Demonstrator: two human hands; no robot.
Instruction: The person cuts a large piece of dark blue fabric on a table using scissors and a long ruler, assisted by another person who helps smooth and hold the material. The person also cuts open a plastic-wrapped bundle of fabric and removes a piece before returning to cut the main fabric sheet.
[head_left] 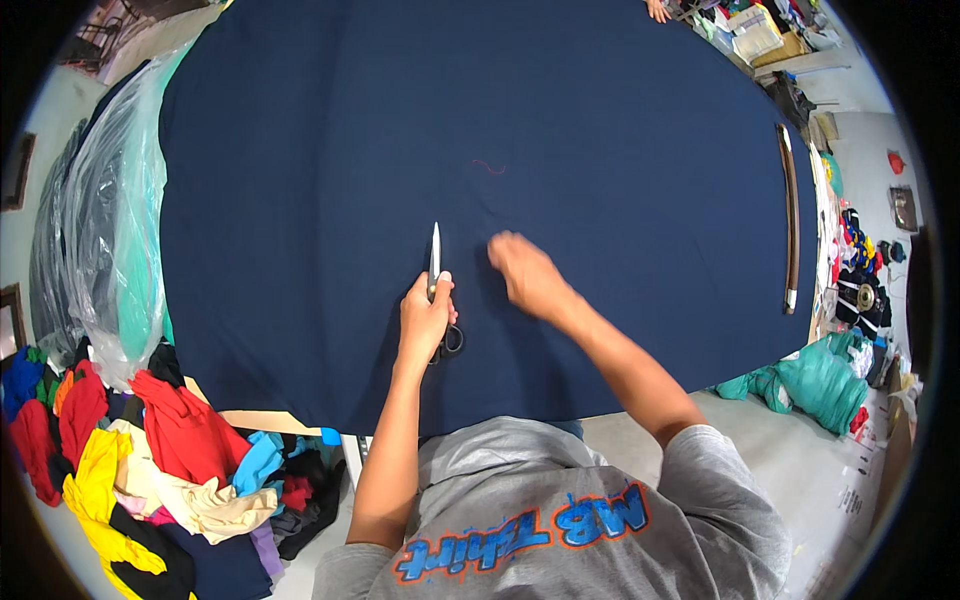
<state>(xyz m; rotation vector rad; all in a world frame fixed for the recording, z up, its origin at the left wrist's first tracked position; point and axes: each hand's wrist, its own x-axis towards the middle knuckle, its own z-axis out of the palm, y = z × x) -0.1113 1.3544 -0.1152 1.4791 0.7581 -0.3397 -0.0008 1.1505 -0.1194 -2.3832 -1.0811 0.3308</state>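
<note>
A wide dark navy cloth (620, 130) lies spread over the table. My left hand (426, 312) is wrapped round a pair of scissors (435, 250). Their silver blades are together and point away from me, and a black handle loop shows below the hand. To the right, my right hand (520, 270) is over the cloth, its fingers curled in and slightly blurred. Whatever it may hold is hidden. Beyond both hands, a thin red thread (489, 168) lies loosely curved on the cloth.
Clear plastic sheeting (105, 210) hangs by the table's left side, above a heap of coloured fabric (190, 430). A long dark bar with whitish ends (790, 220) rests along the right edge. Green bundles (815, 380) lie beyond it. Another person's hand (657, 10) touches the far edge.
</note>
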